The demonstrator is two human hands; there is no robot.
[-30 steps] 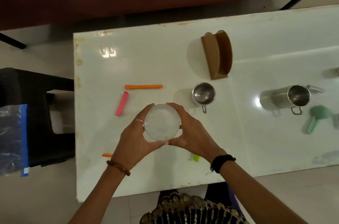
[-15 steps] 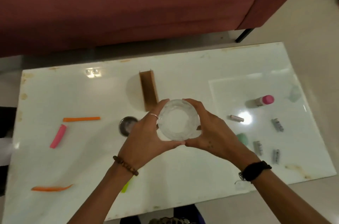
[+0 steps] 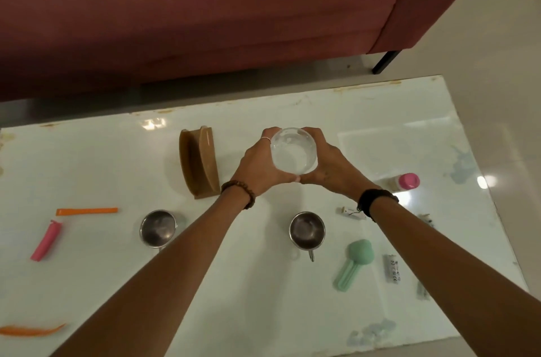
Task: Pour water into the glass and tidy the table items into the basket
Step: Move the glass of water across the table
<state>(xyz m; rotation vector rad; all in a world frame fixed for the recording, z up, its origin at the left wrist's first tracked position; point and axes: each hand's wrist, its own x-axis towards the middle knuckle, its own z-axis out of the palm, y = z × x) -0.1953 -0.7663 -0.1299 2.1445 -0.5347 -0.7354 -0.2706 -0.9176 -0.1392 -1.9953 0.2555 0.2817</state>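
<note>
A clear glass (image 3: 293,151) is held over the far middle of the white table (image 3: 117,157), seen from above. My left hand (image 3: 257,166) grips its left side and my right hand (image 3: 330,166) grips its right side, fingers curled round it. A brown holder (image 3: 199,162) stands just left of my hands. Two steel cups sit nearer me: one (image 3: 158,228) on the left, one with a handle (image 3: 306,231) in the middle. I cannot tell whether the glass touches the table.
Orange clips (image 3: 87,211) (image 3: 30,330) and a pink clip (image 3: 46,240) lie at the left. On the right lie a pink-capped bottle (image 3: 405,182), a green scoop (image 3: 352,263), a white peg (image 3: 349,213) and small tubes (image 3: 392,269). A maroon sofa (image 3: 205,11) stands beyond the table.
Both hands have carried the glass away from me toward the far middle of the table, past the steel cups. The camera view has shifted with my head.
</note>
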